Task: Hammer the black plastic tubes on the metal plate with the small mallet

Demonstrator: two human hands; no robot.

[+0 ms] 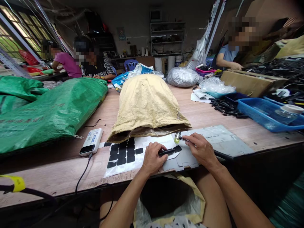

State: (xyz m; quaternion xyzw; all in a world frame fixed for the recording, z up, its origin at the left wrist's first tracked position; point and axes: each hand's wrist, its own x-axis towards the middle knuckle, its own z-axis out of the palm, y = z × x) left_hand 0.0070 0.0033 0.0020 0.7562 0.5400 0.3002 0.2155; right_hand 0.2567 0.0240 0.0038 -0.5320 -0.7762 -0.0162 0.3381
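Observation:
My left hand point(153, 157) is closed round a slim black plastic piece point(167, 152), held low over the work surface; its exact kind is unclear. At the tip of that piece lies a black rounded pad point(177, 148). In my right hand point(201, 151) is a small hammer point(177, 137), gripped by its thin handle, with a metal head and a clear yellow-green face. The hammer head is just above and beyond the pad. Left of my left hand, a white sheet point(139, 165) carries several black rounded-square pads point(122, 152). A grey board point(223, 139) lies beneath both hands.
A large cream sack point(148, 101) lies ahead, its mouth facing me. Left are a green sack point(59, 107) and a white power bank point(91, 142) with a cable. Right are a blue tray point(268, 122) and loose black parts point(228, 107). An open bag point(199, 202) is between my legs. Several people sit beyond.

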